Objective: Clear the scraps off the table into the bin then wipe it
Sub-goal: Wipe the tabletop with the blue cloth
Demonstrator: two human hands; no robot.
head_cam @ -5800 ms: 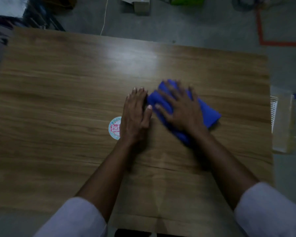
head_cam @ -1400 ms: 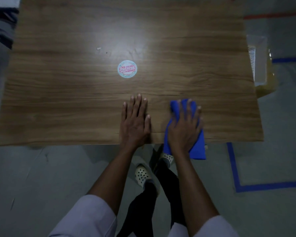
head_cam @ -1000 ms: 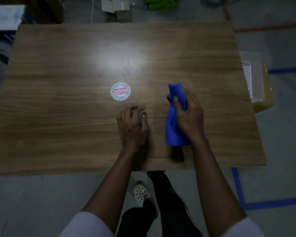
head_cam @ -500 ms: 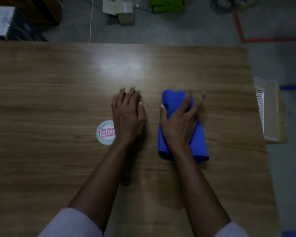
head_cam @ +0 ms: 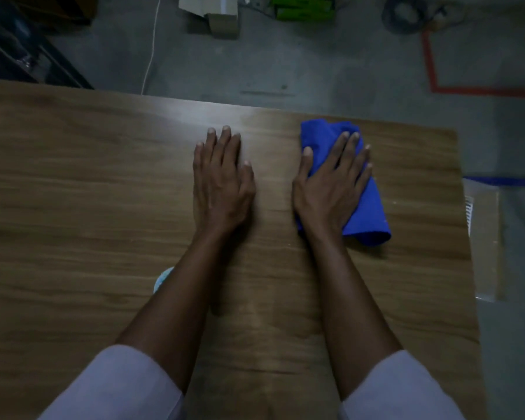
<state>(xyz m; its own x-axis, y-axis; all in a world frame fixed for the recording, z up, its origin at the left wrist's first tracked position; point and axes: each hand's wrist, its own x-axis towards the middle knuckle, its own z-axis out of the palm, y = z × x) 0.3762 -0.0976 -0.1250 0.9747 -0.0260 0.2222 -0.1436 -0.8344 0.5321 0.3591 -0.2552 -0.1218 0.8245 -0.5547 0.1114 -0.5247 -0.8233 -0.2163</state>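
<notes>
A folded blue cloth [head_cam: 369, 213] lies on the wooden table [head_cam: 73, 207] toward its far right part. My right hand [head_cam: 331, 186] presses flat on the cloth with straight, spread fingers. My left hand [head_cam: 223, 183] rests flat on the bare wood a hand's width to the left, holding nothing. A round sticker [head_cam: 163, 278] on the tabletop shows only as a sliver beside my left forearm. No scraps are visible on the wood.
A pale bin [head_cam: 484, 244] stands on the floor just past the table's right edge. Beyond the far edge the grey floor holds a cardboard box [head_cam: 222, 16], a green box [head_cam: 303, 9], coiled cables [head_cam: 406, 13] and red tape [head_cam: 467, 90].
Both hands have slid away from me toward the far edge since half a second ago, the right pushing the cloth along. The sticker now lies behind my left forearm.
</notes>
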